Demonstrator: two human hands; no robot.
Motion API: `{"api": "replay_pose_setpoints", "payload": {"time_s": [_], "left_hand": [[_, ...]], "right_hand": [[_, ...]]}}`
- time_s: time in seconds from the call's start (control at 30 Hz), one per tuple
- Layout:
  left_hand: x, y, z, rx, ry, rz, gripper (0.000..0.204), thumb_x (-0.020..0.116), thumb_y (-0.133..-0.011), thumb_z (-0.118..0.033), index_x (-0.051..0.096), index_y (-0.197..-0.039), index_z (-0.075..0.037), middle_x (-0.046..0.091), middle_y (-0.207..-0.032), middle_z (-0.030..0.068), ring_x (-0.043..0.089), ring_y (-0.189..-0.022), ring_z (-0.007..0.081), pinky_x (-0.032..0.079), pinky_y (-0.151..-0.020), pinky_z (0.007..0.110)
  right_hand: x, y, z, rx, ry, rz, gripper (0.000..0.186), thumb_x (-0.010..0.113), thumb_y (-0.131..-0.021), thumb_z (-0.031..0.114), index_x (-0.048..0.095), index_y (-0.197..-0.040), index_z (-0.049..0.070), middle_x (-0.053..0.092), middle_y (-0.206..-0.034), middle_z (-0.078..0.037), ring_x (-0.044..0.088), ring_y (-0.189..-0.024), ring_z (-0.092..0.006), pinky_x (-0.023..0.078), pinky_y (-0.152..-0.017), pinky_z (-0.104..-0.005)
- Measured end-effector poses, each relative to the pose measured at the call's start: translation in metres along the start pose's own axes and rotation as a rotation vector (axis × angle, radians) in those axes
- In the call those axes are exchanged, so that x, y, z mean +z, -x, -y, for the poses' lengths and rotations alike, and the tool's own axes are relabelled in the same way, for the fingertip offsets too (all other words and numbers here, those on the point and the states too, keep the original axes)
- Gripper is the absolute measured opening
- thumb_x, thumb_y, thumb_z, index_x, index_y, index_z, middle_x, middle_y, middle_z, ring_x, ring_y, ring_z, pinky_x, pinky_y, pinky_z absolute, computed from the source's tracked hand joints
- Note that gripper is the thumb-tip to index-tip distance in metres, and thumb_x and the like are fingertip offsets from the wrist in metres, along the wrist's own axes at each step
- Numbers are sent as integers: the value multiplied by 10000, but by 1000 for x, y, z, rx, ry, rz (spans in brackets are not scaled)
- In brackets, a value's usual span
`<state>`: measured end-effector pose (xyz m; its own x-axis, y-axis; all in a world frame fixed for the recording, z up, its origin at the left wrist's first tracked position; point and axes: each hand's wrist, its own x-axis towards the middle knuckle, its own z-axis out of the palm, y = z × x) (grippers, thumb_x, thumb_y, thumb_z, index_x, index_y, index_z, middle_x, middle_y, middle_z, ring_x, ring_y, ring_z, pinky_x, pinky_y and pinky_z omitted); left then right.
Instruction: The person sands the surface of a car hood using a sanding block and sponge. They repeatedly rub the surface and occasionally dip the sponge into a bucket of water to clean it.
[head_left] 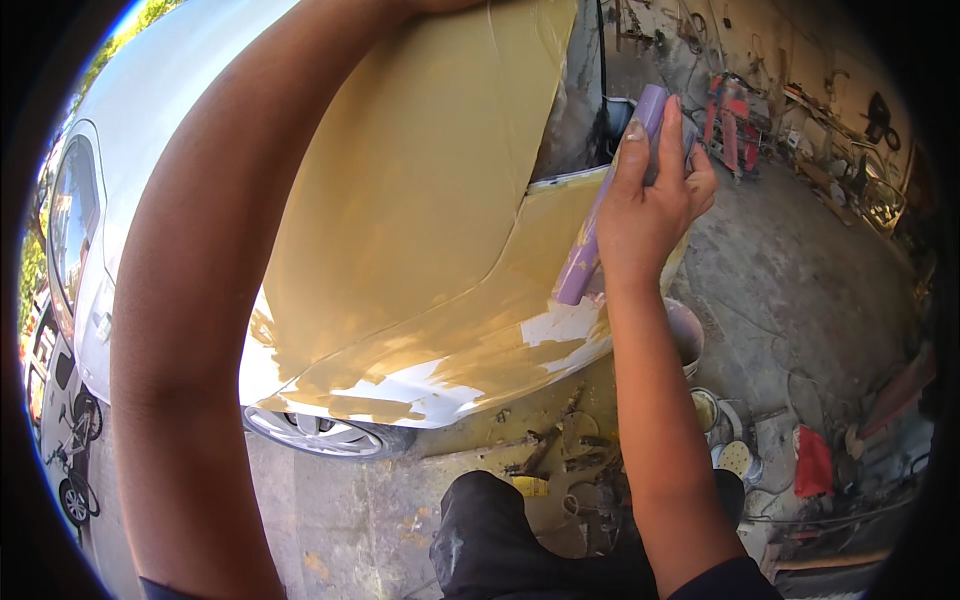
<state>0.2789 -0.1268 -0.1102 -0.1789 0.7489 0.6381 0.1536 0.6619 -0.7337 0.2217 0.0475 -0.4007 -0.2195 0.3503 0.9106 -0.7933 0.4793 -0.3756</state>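
My right hand [655, 200] is closed around a long purple sanding block [600, 215], tilted with its lower end against the car's edge. Tan smears mark the block. Beside it spreads a car panel [400, 190] coated in tan filler, with bare white patches [440, 395] along its near edge. My left arm reaches across the panel's left part, and only a sliver of my left hand [435, 4] shows at the top edge, by the panel. Its fingers are out of sight. A dark opening in the car body [575, 125] lies just left of the block.
Below the panel is a wheel [320, 432]. A pale bucket [684, 335] and several open tins [735, 458] stand on the concrete floor, right of my forearm. Tools and scraps [550, 450] lie near my knees. A red jack-like machine [733, 122] stands farther back.
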Motion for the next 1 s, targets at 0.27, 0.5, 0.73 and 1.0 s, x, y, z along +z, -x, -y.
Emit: {"api": "replay_pose_setpoints", "payload": {"time_s": [0.27,0.5,0.73,1.0], "left_hand": [[1,3,3,3,37,-35,392,812,-852,-308,831,-1190,-111,766,-1125,128,721,-1135,399,611,-989,519],[4,3,8,28,40,-47,442,792,-812,-363,825,-1164,-97,764,-1116,135,722,-1118,404,611,-983,526],[7,4,8,40,41,-78,453,788,-811,-375,823,-1162,-91,767,-1122,145,719,-1112,413,611,-983,523],[1,6,4,20,75,-55,446,825,-842,-449,833,-1113,-95,768,-1084,155,725,-1090,410,614,-959,524]], "right_hand": [[-17,72,20,-183,-99,227,589,826,-1051,315,715,-1622,219,518,-1592,-329,498,-1400,-454,381,-1169,-548],[3,25,23,-73,9,16,550,800,-1089,304,707,-1623,208,519,-1531,-312,484,-1382,-473,403,-1178,-563],[-5,50,27,-88,-110,104,578,830,-1061,281,711,-1622,215,527,-1526,-313,475,-1427,-470,379,-1192,-582],[-7,89,42,-85,-122,140,587,826,-1061,293,708,-1627,190,491,-1585,-348,476,-1411,-472,416,-1164,-570]]}}
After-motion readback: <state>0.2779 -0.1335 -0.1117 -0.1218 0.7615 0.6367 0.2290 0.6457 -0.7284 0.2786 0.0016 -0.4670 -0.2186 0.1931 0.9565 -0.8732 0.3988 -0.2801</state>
